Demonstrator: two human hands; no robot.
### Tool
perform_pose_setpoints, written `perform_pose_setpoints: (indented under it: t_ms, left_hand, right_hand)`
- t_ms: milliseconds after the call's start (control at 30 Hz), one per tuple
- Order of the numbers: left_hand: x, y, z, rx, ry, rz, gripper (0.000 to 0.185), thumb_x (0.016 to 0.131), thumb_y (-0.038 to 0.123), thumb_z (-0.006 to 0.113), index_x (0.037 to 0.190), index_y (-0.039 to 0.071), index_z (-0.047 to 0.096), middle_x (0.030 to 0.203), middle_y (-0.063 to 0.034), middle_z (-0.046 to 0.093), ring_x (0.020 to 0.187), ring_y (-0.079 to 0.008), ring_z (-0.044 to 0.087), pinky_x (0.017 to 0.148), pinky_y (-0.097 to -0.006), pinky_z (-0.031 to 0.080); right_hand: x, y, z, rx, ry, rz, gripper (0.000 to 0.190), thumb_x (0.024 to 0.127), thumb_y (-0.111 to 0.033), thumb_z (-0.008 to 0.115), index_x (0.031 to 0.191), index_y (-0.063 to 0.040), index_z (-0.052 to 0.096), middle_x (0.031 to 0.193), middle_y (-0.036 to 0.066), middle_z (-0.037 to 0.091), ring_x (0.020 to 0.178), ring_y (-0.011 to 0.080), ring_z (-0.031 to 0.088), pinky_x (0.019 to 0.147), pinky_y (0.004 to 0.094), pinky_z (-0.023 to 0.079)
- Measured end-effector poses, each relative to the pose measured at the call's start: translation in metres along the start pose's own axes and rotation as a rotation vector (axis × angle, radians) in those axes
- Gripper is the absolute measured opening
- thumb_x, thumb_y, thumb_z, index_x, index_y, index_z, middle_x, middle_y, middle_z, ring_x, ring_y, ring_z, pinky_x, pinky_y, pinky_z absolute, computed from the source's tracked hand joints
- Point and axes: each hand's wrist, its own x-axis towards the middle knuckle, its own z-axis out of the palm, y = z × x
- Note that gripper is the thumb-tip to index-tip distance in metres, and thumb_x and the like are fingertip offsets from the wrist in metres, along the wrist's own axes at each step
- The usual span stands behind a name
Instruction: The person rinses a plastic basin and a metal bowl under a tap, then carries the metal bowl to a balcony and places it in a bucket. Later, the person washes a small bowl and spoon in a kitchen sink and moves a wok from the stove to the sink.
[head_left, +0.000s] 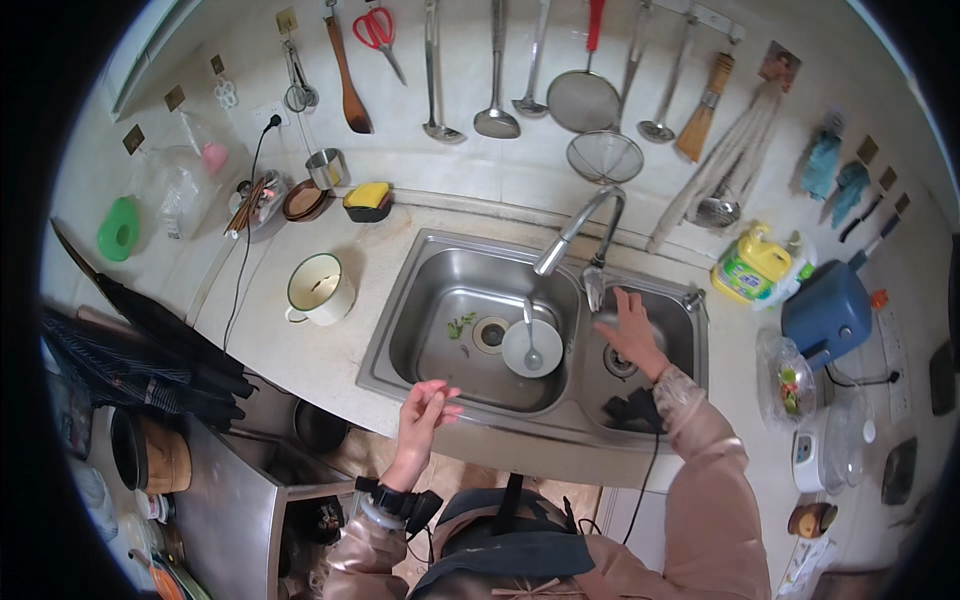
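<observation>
My left hand (429, 411) is in the air by the front rim of the steel double sink (405, 300), fingers spread, holding nothing. My right hand (631, 330) reaches over the smaller right basin, fingers apart, close to the lever of the chrome faucet (594, 285); whether it touches the lever I cannot tell. In the larger left basin a white bowl (513, 358) with a spoon (533, 358) in it sits beside the drain strainer (489, 334). Green leaf scraps (460, 325) lie left of the drain. No water stream is visible from the spout.
A white enamel mug (321, 289) stands left of the sink, with a yellow sponge (367, 196) in a dark holder behind. Ladles, strainers and red scissors (374, 28) hang on the wall. To the right are a yellow detergent bottle (752, 264) and a blue appliance (827, 311).
</observation>
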Motion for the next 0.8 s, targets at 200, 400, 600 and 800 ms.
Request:
perform_pose_setpoints:
  t_ms: [200,400,600,800]
  left_hand:
    - [0.082,-0.013,-0.007,-0.38,0.052,-0.204,0.021,0.096,0.016,0.048,0.115,0.007,0.05,0.114,-0.0162,0.061,0.094,-0.0235,0.064,0.079,-0.0305,0.053]
    - [0.133,-0.039,-0.004,-0.512,-0.001,-0.368,0.025,0.095,0.015,0.051,0.117,0.004,0.047,0.118,-0.0202,0.058,0.102,-0.027,0.061,0.085,-0.0337,0.051]
    - [0.175,-0.056,0.052,-0.598,-0.143,-0.367,0.033,0.094,0.016,0.052,0.122,0.002,0.042,0.122,-0.0218,0.053,0.113,-0.0292,0.054,0.096,-0.0355,0.046]
    - [0.2,-0.055,0.108,-0.751,-0.135,-0.434,0.032,0.096,0.015,0.046,0.122,-0.003,0.04,0.121,-0.0219,0.051,0.113,-0.0292,0.053,0.1,-0.0375,0.044]
  right_hand:
    - [0.058,-0.015,0.069,-0.063,-0.125,0.354,0.092,0.076,-0.014,0.065,0.147,-0.018,0.007,0.121,0.032,0.037,0.085,0.0495,0.058,0.072,0.0499,0.05]
    - [0.063,0.0,0.056,-0.268,-0.247,0.219,0.088,0.074,0.005,0.053,0.147,-0.027,0.016,0.118,0.029,0.041,0.079,0.042,0.062,0.065,0.0456,0.052]
    - [0.066,0.002,0.055,-0.262,-0.207,0.215,0.072,0.077,0.006,0.05,0.139,-0.027,0.033,0.122,0.026,0.042,0.083,0.0442,0.061,0.073,0.0479,0.05]
    - [0.07,0.002,0.061,-0.246,-0.192,0.2,0.052,0.077,0.007,0.048,0.123,-0.015,0.043,0.119,0.026,0.045,0.083,0.0457,0.06,0.073,0.0502,0.05]
